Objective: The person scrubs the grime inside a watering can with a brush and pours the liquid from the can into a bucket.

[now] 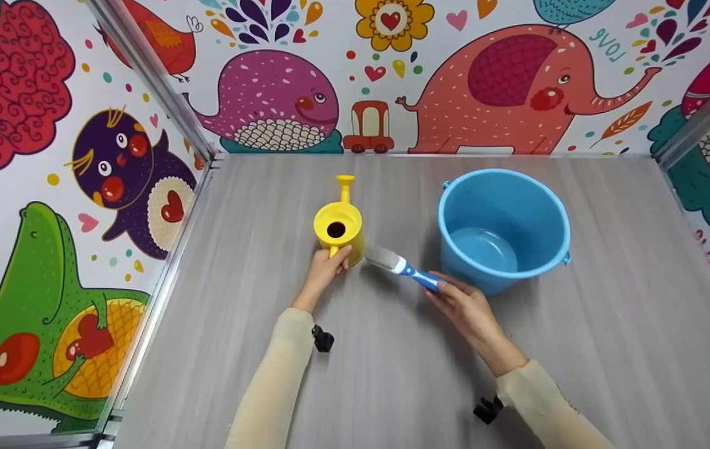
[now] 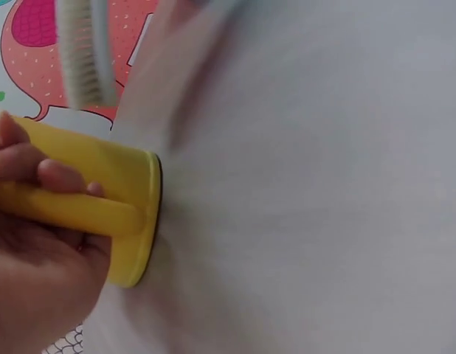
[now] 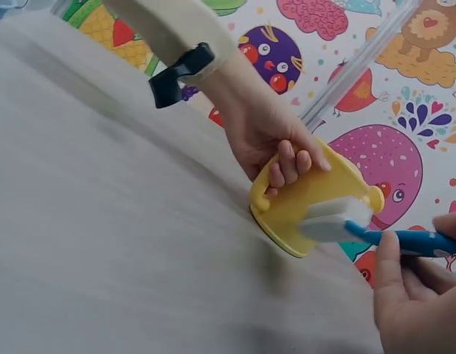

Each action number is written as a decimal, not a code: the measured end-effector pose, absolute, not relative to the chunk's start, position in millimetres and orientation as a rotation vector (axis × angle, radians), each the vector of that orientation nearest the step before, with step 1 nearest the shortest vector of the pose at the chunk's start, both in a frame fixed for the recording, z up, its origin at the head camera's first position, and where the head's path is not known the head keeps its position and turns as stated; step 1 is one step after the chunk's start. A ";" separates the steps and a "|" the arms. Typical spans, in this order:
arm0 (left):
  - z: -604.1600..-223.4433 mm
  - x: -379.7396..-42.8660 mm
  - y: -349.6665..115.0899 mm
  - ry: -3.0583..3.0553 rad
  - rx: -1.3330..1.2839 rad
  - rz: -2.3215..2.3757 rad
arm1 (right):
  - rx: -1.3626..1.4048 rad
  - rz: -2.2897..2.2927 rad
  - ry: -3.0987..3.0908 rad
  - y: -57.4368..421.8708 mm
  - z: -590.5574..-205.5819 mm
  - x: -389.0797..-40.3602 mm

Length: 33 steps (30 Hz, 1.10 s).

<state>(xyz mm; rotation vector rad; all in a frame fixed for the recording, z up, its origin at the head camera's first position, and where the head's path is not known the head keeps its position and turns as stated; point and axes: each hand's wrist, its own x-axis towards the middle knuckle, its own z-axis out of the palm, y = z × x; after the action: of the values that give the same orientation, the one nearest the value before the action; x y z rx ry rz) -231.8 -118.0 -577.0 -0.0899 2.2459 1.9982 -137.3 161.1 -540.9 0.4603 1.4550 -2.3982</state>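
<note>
My left hand point(image 1: 328, 269) grips the handle of a small yellow watering can point(image 1: 350, 240). The can's round opening faces up and its spout points away toward the back wall. In the left wrist view, fingers point(image 2: 62, 177) curl around the handle near the can's dark-edged base. My right hand point(image 1: 464, 305) holds a scrub brush point(image 1: 420, 276) by its blue and white handle. The brush's pale bristled head is close to the can's right side; whether it touches cannot be told. From the right wrist, the brush head point(image 3: 335, 220) overlaps the can's yellow wall point(image 3: 316, 188).
A large blue bucket point(image 1: 554, 218) stands upright on the grey table point(image 1: 386, 386), just beyond my right hand. Walls printed with cartoon animals point(image 1: 505, 93) enclose the table at the back and sides. A metal frame edge point(image 1: 168, 268) runs along the left.
</note>
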 end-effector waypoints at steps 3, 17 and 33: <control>-571.1 -230.5 -116.0 2.223 -0.120 2.007 | 0.509 -2.508 1.321 163.3 -538.3 -133.2; -573.2 -226.8 -100.6 2.511 -0.256 1.893 | 0.407 -2.632 1.231 154.6 -512.9 -124.7; -568.3 -216.3 -86.8 2.621 -0.180 1.755 | 0.272 -2.524 1.641 125.5 -493.9 -150.1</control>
<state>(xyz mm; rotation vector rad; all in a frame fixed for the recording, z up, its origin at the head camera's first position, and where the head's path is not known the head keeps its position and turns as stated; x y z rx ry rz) -216.3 -86.8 -568.3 -0.1795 2.6206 1.7553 -150.1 125.5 -493.9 0.2723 1.6415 -2.5239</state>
